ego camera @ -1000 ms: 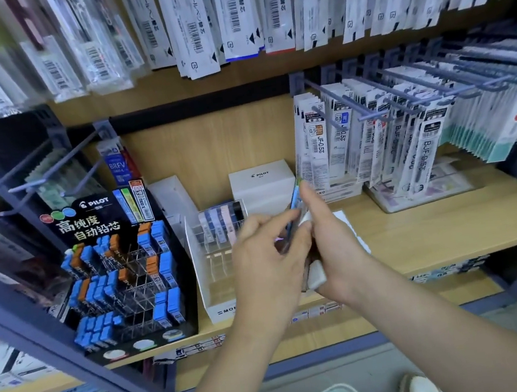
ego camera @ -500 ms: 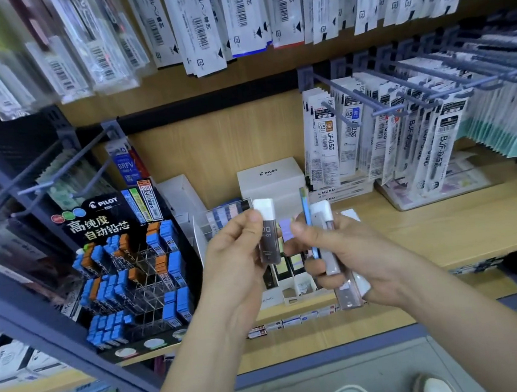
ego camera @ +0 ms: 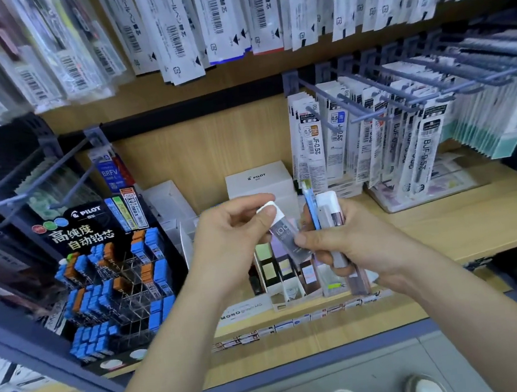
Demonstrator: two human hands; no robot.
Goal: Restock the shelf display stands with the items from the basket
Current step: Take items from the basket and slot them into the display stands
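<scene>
Hands (ego camera: 224,248) (ego camera: 346,243) with lead case (ego camera: 284,234) hide white display stand (ego camera: 294,291).

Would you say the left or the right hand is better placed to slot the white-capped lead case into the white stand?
Left, probably. The left hand pinches only the lead case, just above the white stand; the right hand holds several other cases.

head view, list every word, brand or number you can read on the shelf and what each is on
"PILOT" and "高纯度 自动铅芯": black display stand
"PILOT": white box
"BRFV": blue hanging pack
"0.5" and "JF-0.5芯": hanging refill pack
"BUF-0.5芯": refill pack further right
"MONO": white tray
"100": grey lead case in the hands
Too blurred: upper packs' barcodes, shelf-edge price tags.
</scene>
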